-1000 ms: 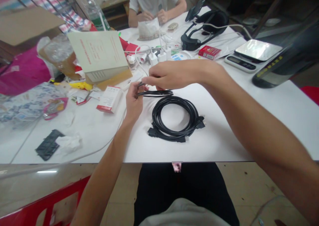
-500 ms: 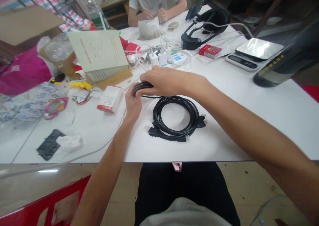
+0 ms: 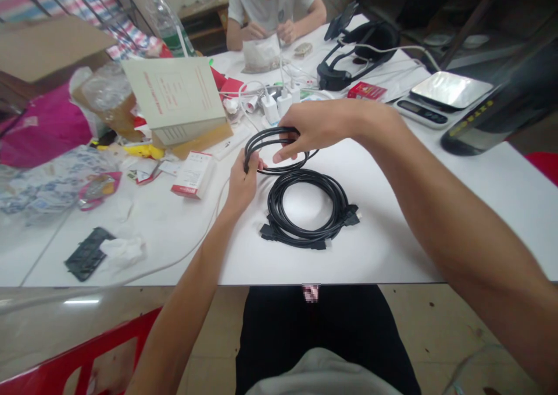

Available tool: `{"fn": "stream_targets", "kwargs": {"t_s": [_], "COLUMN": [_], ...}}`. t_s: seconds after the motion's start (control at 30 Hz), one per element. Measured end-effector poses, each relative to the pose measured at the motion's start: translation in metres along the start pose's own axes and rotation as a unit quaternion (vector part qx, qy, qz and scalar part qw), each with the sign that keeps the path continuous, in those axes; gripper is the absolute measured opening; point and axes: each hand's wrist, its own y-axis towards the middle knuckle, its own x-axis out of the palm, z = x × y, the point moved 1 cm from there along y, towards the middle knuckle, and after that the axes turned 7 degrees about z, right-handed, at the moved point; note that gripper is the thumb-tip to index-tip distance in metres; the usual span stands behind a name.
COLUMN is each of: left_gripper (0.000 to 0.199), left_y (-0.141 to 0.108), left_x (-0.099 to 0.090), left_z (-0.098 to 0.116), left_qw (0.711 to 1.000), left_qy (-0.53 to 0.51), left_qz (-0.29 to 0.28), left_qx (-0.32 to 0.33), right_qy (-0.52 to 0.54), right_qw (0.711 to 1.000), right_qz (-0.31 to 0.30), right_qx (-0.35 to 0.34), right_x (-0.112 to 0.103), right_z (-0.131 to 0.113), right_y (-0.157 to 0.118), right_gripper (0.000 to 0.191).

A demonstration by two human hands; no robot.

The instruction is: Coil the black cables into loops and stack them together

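A loop of black cable (image 3: pixel 267 132) is held up above the white table (image 3: pixel 392 250). My left hand (image 3: pixel 244 177) is closed round the left side of this loop. Around its upper right strands, the fingers of my right hand (image 3: pixel 316 129) are curled, with the thumb below them. Nearer to me, a coiled black cable bundle (image 3: pixel 279 200) with several dark plugs lies flat on the table, touched by neither hand.
A red-and-white box (image 3: pixel 193 175), a standing pale booklet (image 3: pixel 176 96) and a black tray (image 3: pixel 88 254) are to the left. Chargers (image 3: pixel 270 109) stand behind my hands. A scale (image 3: pixel 444 99) and a dark bottle (image 3: pixel 475 125) are right. Across the table sits a person (image 3: pixel 274 6).
My right hand has moved right, away from my left hand, and the held cable has opened into a wider loop. My left hand has shifted slightly right.
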Motion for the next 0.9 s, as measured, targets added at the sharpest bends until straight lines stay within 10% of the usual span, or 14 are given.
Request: {"fn": "stream_targets", "kwargs": {"t_s": [0.13,0.27,0.53,0.77,0.83,0.9], "left_gripper": [0.052,0.052,0.042,0.04,0.035,0.027], "left_y": [-0.001,-0.007,-0.056,-0.219,-0.282,-0.337], "left_x": [-0.009,-0.022,-0.039,-0.032,-0.016,0.005], "left_z": [0.014,0.032,0.07,0.087,0.076,0.054], "left_qw": [0.992,0.98,0.964,0.983,0.998,0.962], "left_qy": [0.035,0.037,0.153,0.125,0.041,0.004], "left_qz": [0.076,0.111,-0.075,0.057,-0.034,-0.264], "left_qx": [0.09,0.159,0.207,0.125,0.042,-0.075], "right_qy": [0.046,0.007,-0.157,-0.159,-0.158,-0.156], "right_qw": [0.997,0.998,0.982,0.974,0.967,0.96], "right_qz": [-0.048,0.045,0.101,0.164,0.2,0.232], "right_qx": [-0.036,-0.049,-0.015,0.007,0.0,-0.007], "right_x": [-0.012,-0.009,0.073,0.122,0.128,0.132], "right_z": [-0.058,-0.103,-0.122,-0.102,-0.1,-0.099], "right_y": [-0.008,-0.026,-0.125,-0.162,-0.162,-0.162], "right_gripper": [0.053,0.055,0.058,0.044,0.044,0.044]}}
